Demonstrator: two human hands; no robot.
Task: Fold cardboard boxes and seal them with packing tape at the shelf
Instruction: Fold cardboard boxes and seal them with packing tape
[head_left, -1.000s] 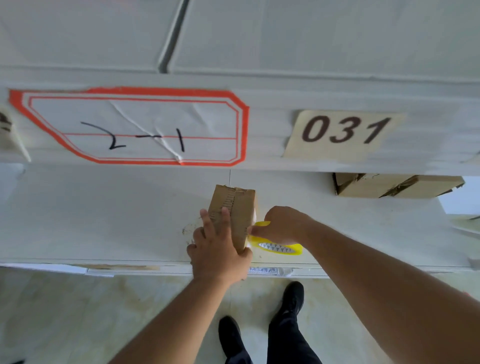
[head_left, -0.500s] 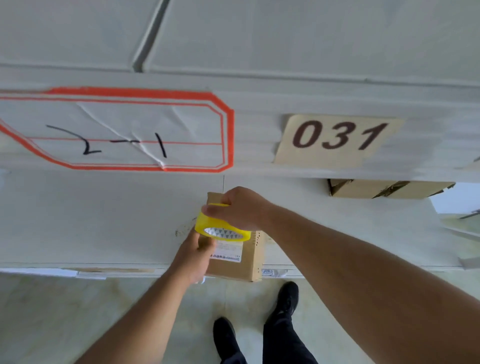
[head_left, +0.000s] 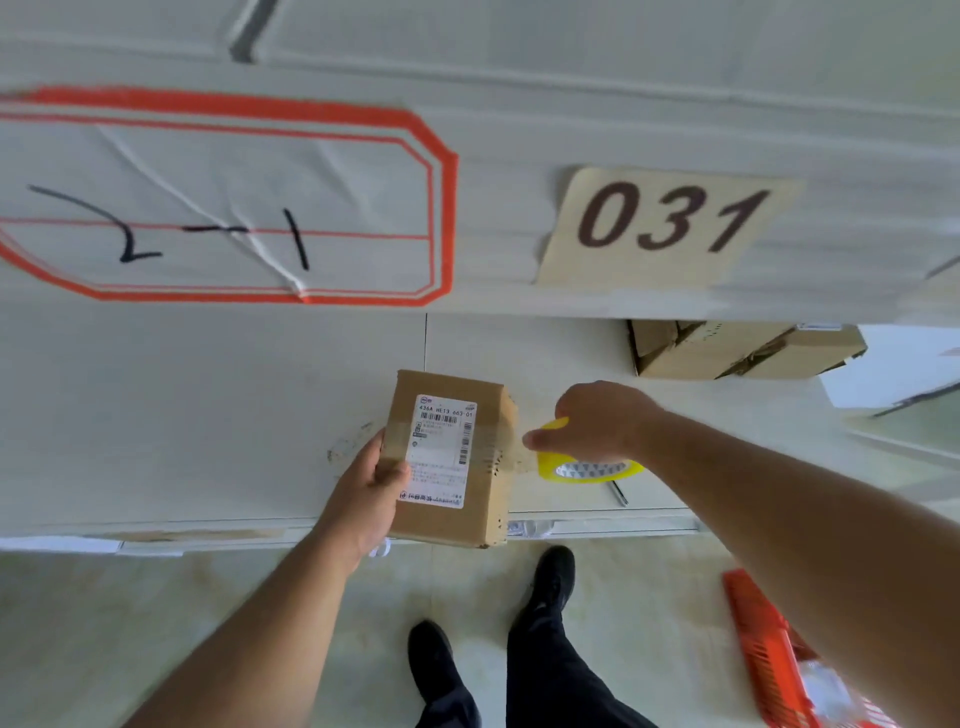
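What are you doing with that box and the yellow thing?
A person is taping up a small cardboard box on a white shelf. The left hand grips the box's left side, label facing up. The right hand holds a yellow tape roll just right of the box, and a clear strip of tape stretches from the roll to the box's side. More cardboard boxes sit farther back on the shelf.

Warehouse packing area, numbered shelf label (head_left: 670, 223), labelled parcel (head_left: 452, 457), stacked boxes (head_left: 737, 348)
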